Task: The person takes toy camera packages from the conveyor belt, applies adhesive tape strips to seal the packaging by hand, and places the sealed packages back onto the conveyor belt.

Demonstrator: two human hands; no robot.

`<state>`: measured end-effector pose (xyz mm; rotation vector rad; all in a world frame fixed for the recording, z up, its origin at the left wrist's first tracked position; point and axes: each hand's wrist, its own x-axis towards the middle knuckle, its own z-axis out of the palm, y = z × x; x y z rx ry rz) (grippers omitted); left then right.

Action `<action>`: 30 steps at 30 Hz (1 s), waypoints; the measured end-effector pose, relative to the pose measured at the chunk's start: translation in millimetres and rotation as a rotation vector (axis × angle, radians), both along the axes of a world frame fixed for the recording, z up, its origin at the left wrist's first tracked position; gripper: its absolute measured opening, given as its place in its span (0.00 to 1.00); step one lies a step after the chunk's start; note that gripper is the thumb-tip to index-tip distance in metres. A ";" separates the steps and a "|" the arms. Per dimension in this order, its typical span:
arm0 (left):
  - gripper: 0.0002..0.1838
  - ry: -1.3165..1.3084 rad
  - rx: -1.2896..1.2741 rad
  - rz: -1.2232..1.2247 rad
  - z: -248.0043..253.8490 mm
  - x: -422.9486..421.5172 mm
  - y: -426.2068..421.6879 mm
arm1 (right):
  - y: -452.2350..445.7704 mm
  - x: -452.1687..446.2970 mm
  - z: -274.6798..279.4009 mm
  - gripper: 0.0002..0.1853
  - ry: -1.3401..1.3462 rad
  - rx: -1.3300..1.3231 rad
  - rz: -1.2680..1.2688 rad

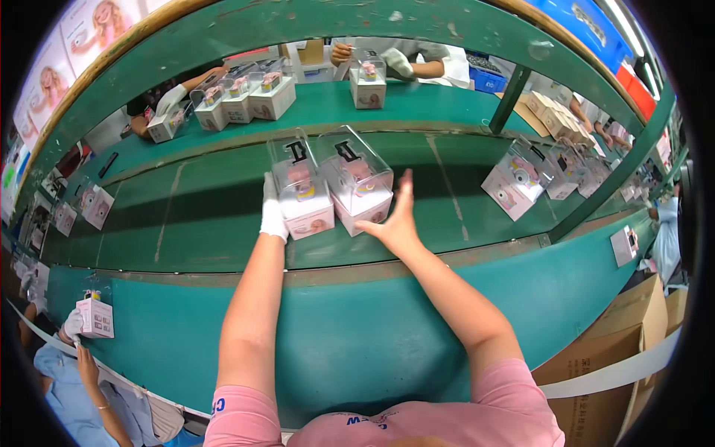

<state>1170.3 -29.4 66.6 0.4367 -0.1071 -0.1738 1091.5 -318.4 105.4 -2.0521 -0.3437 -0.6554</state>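
Observation:
Two white boxes with pink print and clear domed covers stand side by side on the green conveyor belt (pixel 216 223). A pink toy camera shows under each cover. My left hand (pixel 272 212), in a white glove, lies along the outer side of the left box (pixel 311 216), its fingers stretched out and partly hidden. At the right box (pixel 363 205) is my bare right hand (pixel 398 223), spread, with the thumb by the lower front edge and the fingers raised beside the cover. A black strip or tag shows on top of each cover.
More boxed toys (pixel 514 182) stand on the belt at right and others (pixel 94 203) at left. Co-workers' gloved hands handle boxes across the line and at lower left. A green overhead beam (pixel 313 22) and post (pixel 510 100) frame the line. An open carton (pixel 603 365) sits at lower right.

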 end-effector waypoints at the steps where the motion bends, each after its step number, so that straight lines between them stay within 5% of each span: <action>1: 0.31 0.045 0.055 0.092 -10.9 10.2 -10.9 | 6.3 5.2 -3.7 0.70 0.000 0.003 -0.010; 3: 0.31 0.134 0.170 0.268 -26.0 23.0 -30.3 | 23.2 12.6 -8.9 0.71 0.099 0.316 0.043; 8: 0.27 0.249 0.181 0.213 36.1 -28.4 -102.3 | -4.6 0.1 1.6 0.70 0.095 0.045 -0.226; 16: 0.24 0.121 0.240 0.174 24.2 -38.3 -253.4 | -161.6 -31.6 9.7 0.67 -0.046 0.098 -0.202; 18: 0.23 0.130 0.460 0.463 21.4 -43.1 -304.3 | -208.2 -37.2 13.0 0.66 0.019 0.055 -0.231; 21: 0.25 0.037 0.643 0.438 16.8 -52.0 -336.7 | -254.1 -44.7 26.0 0.65 0.127 0.092 -0.243; 25: 0.29 0.068 0.722 0.412 40.2 -50.0 -351.0 | -248.2 -51.2 23.3 0.56 0.077 -0.036 -0.693; 28: 0.31 0.091 0.804 0.404 52.3 -46.8 -326.9 | -218.7 -72.2 -1.1 0.46 0.155 0.283 -0.451; 30: 0.33 0.118 0.864 0.402 61.1 -47.6 -313.3 | -181.3 -74.6 -18.5 0.38 0.293 0.270 -0.248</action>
